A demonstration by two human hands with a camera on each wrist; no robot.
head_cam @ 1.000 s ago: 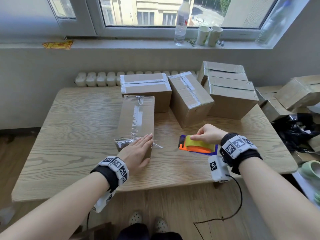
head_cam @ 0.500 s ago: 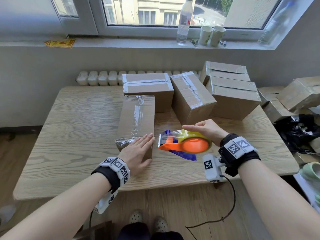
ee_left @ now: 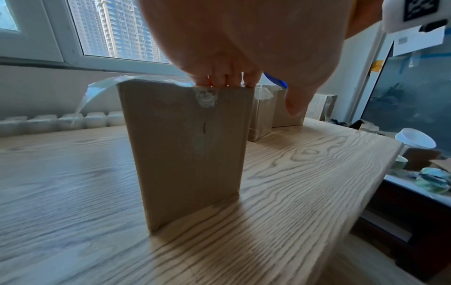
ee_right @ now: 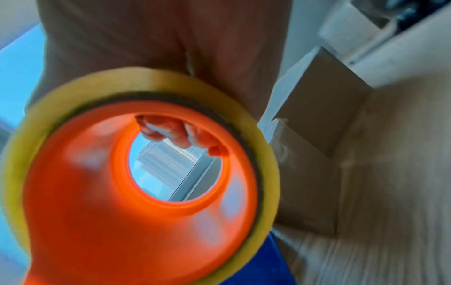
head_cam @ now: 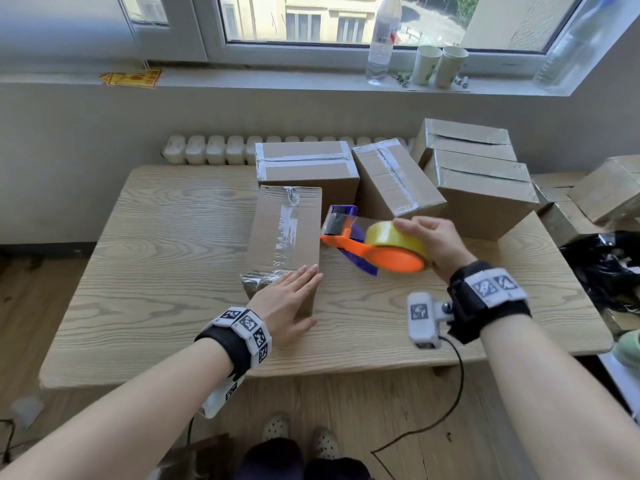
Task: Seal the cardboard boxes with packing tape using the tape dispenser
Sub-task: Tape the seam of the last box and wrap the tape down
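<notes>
At the centre of the wooden table [head_cam: 149, 271], a tall narrow cardboard box [head_cam: 284, 237] is standing with clear tape already running along its top seam. Flat and straight-fingered, the left hand [head_cam: 285, 306] is pressing on the box's near end, at six o'clock of its top, holding nothing. Just beside the box, at three o'clock of it, the right hand [head_cam: 431, 242] is carrying the tape dispenser [head_cam: 374, 247] clear of the table; its fingers are curling over the yellow roll and, in the right wrist view, hooking into the orange hub. Four more taped boxes [head_cam: 306, 164] are sitting toward twelve and one o'clock.

Judging by how it stands, the box is probably light and its thin walls could buckle, so steadying it from the top near an edge looks sensible. The dispenser seems rigid plastic, easy to grip through the hub, while the clear tape is looking thin, sticky and prone to wrinkling; the cutter end at nine o'clock of the roll is best kept away from fingers
</notes>
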